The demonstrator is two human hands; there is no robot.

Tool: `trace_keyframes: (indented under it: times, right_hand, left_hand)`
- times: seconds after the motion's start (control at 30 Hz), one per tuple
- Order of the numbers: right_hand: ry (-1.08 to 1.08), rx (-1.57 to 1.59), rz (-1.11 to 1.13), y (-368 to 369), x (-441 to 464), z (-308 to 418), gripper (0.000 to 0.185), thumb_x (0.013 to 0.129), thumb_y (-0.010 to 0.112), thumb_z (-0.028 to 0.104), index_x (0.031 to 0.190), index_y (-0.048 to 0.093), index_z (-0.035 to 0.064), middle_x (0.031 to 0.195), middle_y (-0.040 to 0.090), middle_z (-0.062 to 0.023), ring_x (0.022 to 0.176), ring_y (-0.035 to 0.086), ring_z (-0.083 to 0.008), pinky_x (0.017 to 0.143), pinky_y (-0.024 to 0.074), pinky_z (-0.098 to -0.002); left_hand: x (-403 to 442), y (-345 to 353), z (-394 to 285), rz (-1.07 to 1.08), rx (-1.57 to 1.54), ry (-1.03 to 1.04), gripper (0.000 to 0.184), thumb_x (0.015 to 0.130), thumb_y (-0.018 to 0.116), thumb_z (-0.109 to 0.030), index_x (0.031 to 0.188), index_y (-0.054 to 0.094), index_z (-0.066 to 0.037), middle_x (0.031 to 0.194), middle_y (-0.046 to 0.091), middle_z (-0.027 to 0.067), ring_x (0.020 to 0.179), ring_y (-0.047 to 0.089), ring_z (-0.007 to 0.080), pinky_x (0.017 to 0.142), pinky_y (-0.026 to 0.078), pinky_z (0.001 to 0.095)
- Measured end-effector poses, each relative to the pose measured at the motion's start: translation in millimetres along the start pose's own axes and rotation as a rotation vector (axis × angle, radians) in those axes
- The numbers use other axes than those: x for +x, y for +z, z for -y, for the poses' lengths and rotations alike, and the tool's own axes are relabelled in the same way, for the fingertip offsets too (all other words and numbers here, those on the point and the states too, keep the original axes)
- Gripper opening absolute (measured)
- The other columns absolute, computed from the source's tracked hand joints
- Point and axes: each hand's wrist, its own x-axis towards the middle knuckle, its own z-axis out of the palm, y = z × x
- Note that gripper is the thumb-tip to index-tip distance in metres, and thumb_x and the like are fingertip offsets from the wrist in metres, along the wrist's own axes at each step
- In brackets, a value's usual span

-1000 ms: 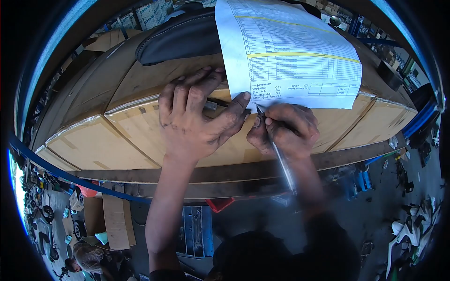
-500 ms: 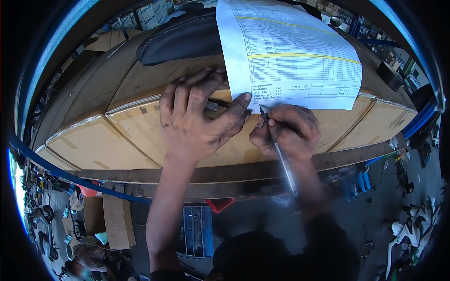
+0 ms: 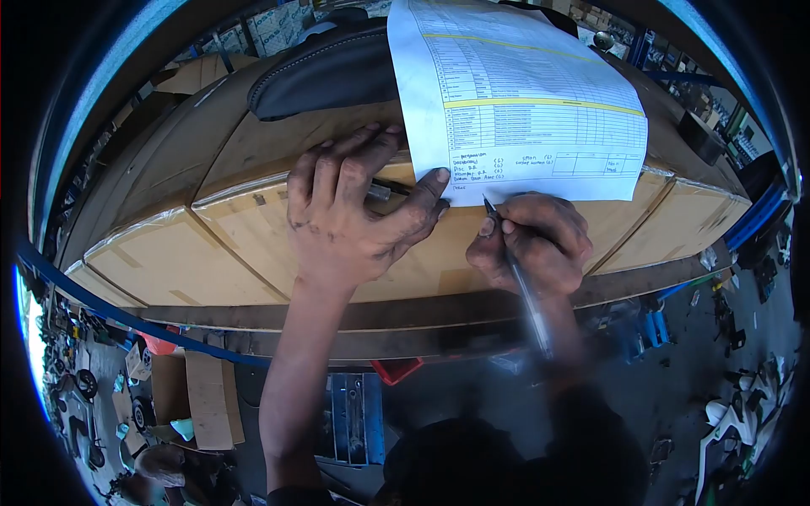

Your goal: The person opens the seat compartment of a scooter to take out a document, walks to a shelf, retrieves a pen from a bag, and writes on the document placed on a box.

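Observation:
My right hand is closed around a clear-barrelled pen, its tip at the lower edge of a printed sheet. The sheet has table rows, yellow bands and handwritten lines near the bottom. My left hand lies on the box with fingers spread, its thumb at the sheet's lower left corner. A dark pen-like object with a clear end shows between its thumb and index finger, partly hidden. Beneath the sheet is a large taped cardboard box.
A black stitched seat-like piece lies on the box behind my left hand. A roll of dark tape sits at the right. Blue rack bars frame the box. Below, a person is near an open carton.
My right hand with the pen has moved slightly right along the sheet's bottom edge, and the last handwritten line is a little longer. My left hand stays in place.

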Motion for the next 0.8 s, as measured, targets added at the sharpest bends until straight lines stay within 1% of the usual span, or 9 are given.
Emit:
trace_keyframes:
  times: [0.13, 0.2, 0.27, 0.43, 0.47, 0.53, 0.6, 0.73, 0.8]
  right_hand:
    - [-0.003, -0.003, 0.043, -2.1, 0.6, -5.3, 0.020, 0.063, 0.069, 0.000, 0.064, 0.049, 0.0022, 0.066, 0.059, -0.0106, 0.049, 0.060, -0.0191, 0.046, 0.0495, -0.0286]
    - [-0.007, 0.091, 0.029, 2.7, 2.9, -6.3, 0.031, 0.051, 0.068, -0.006, 0.057, 0.041, 0.0078, 0.069, 0.055, -0.0058, 0.045, 0.051, -0.0127, 0.038, 0.0369, -0.0250]
    - [-0.012, 0.075, 0.014, 4.9, 1.5, -7.4, 0.032, 0.050, 0.069, -0.006, 0.057, 0.041, 0.0081, 0.070, 0.055, -0.0058, 0.046, 0.051, -0.0126, 0.038, 0.0366, -0.0248]
    - [0.003, 0.060, 0.020, 6.7, 1.7, -5.0, 0.034, 0.049, 0.070, -0.005, 0.056, 0.040, 0.0085, 0.070, 0.055, -0.0058, 0.046, 0.052, -0.0126, 0.038, 0.0366, -0.0241]
    - [-0.003, 0.059, 0.004, 8.0, 2.3, -5.2, 0.033, 0.049, 0.070, -0.005, 0.056, 0.040, 0.0084, 0.070, 0.055, -0.0058, 0.046, 0.052, -0.0126, 0.039, 0.0365, -0.0240]
    - [-0.009, 0.058, -0.013, 8.2, 2.0, -6.5, 0.033, 0.049, 0.070, -0.005, 0.056, 0.041, 0.0082, 0.070, 0.055, -0.0057, 0.046, 0.052, -0.0125, 0.039, 0.0364, -0.0238]
    - [-0.012, 0.084, 0.038, 6.6, 0.4, -8.3, 0.031, 0.048, 0.069, -0.004, 0.057, 0.042, 0.0080, 0.070, 0.055, -0.0055, 0.045, 0.051, -0.0124, 0.039, 0.0360, -0.0240]
    - [0.008, 0.094, 0.050, 5.7, 1.5, -6.4, 0.031, 0.048, 0.069, -0.003, 0.057, 0.042, 0.0078, 0.070, 0.054, -0.0053, 0.045, 0.051, -0.0124, 0.039, 0.0356, -0.0241]
    - [0.015, 0.044, 0.024, 6.7, 1.4, -5.3, 0.030, 0.047, 0.069, -0.003, 0.057, 0.042, 0.0076, 0.070, 0.054, -0.0051, 0.045, 0.051, -0.0124, 0.039, 0.0356, -0.0241]
  left_hand:
    - [-0.6, 1.3, -0.1, 0.001, -0.009, -0.008, 0.047, 0.070, 0.079, -0.038, 0.115, 0.066, -0.032, 0.118, 0.058, 0.0050, 0.109, 0.057, 0.0242, 0.090, 0.038, 0.0414]
    - [-0.3, 2.6, -0.3, -0.007, -0.011, -0.003, 0.047, 0.070, 0.080, -0.038, 0.114, 0.066, -0.033, 0.118, 0.058, 0.0048, 0.109, 0.057, 0.0243, 0.090, 0.038, 0.0415]
    - [-0.9, 2.8, 0.6, -0.014, -0.008, -0.003, 0.047, 0.069, 0.080, -0.039, 0.114, 0.066, -0.033, 0.119, 0.058, 0.0046, 0.109, 0.057, 0.0243, 0.089, 0.038, 0.0416]
    - [0.6, -0.9, -1.1, 0.044, 0.088, 0.021, 0.049, 0.072, 0.078, -0.042, 0.119, 0.065, -0.040, 0.121, 0.055, 0.0029, 0.111, 0.054, 0.0224, 0.090, 0.038, 0.0420]
    - [0.1, 0.1, -1.7, 0.044, 0.089, 0.020, 0.049, 0.072, 0.078, -0.042, 0.119, 0.065, -0.040, 0.121, 0.055, 0.0029, 0.111, 0.054, 0.0224, 0.090, 0.038, 0.0420]
    - [-1.5, 3.3, -3.3, 0.038, 0.148, -0.022, 0.044, 0.081, 0.065, -0.043, 0.123, 0.057, -0.050, 0.116, 0.055, -0.0008, 0.108, 0.057, 0.0177, 0.091, 0.038, 0.0407]
    - [-0.9, 3.1, -4.1, 0.036, 0.145, -0.024, 0.043, 0.081, 0.065, -0.044, 0.123, 0.057, -0.050, 0.116, 0.055, -0.0008, 0.108, 0.057, 0.0177, 0.091, 0.038, 0.0408]
    - [0.7, 2.2, -4.0, 0.038, 0.136, -0.026, 0.043, 0.081, 0.065, -0.045, 0.123, 0.058, -0.049, 0.116, 0.055, -0.0011, 0.107, 0.057, 0.0177, 0.091, 0.038, 0.0408]
    - [0.8, 2.1, -4.3, 0.039, 0.133, -0.028, 0.043, 0.081, 0.065, -0.046, 0.123, 0.058, -0.049, 0.116, 0.055, -0.0012, 0.107, 0.057, 0.0176, 0.091, 0.038, 0.0407]
